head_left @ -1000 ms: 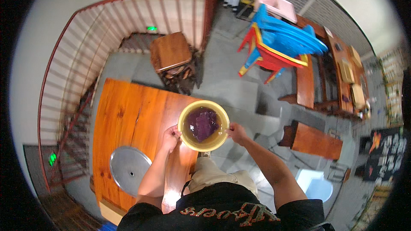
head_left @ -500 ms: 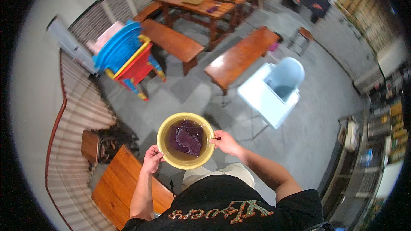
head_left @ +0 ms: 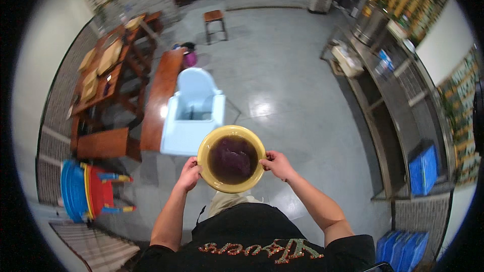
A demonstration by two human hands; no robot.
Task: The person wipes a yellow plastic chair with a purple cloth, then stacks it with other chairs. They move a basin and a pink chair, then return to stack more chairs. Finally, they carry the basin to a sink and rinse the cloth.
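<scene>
1. Now the round yellow plastic basin (head_left: 231, 158), filled with dark purple-brown liquid, is carried at waist height in front of the person's torso, roughly level.
2. Left hand (head_left: 189, 175) grips the basin's left rim, fingers (head_left: 193, 161) curled closed on it; right hand (head_left: 276, 164) does likewise on the right rim.
3. Change over the last second: the view has swung from the orange wooden bench by the railing, past the coloured stacked chairs, to open grey tiled floor (head_left: 282, 85).
4. Pale blue plastic high chair (head_left: 194, 111) now lies just beyond the basin; long steel shelving (head_left: 383, 95) runs along the right.
5. Judgement: person is turning and walking; the liquid could slop.
</scene>
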